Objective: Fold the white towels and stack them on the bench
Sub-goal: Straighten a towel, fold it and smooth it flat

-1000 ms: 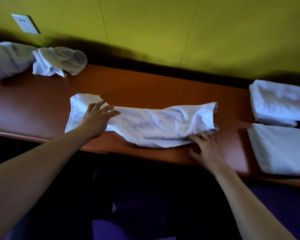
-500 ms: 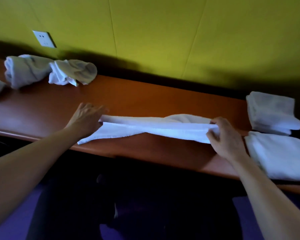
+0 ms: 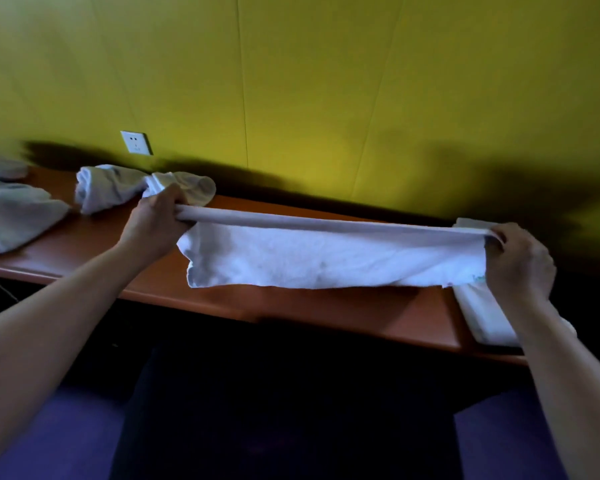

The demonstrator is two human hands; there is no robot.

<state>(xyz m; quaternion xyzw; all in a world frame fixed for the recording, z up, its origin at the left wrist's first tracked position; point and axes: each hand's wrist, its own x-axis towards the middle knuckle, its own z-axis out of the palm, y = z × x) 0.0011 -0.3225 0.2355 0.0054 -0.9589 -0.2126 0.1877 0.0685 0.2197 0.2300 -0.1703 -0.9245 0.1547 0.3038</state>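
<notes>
A white towel (image 3: 326,258) hangs stretched out above the orange-brown bench (image 3: 291,306), doubled over along its top edge. My left hand (image 3: 153,223) grips its left end and my right hand (image 3: 516,261) grips its right end, both raised off the bench. Folded white towels (image 3: 482,317) lie on the bench at the right, largely hidden behind my right hand and forearm. Crumpled unfolded towels (image 3: 118,188) lie at the back left, and another one (image 3: 14,216) spreads at the far left edge.
A yellow-green wall (image 3: 326,98) rises right behind the bench, with a white socket (image 3: 136,143) on it at the left. Below the bench's front edge it is dark, with purple floor (image 3: 66,427) at both sides.
Both hands have lifted the towel off the bench and pulled it taut between them. The view has swung left and up, so the folded stack is now mostly behind my right hand.
</notes>
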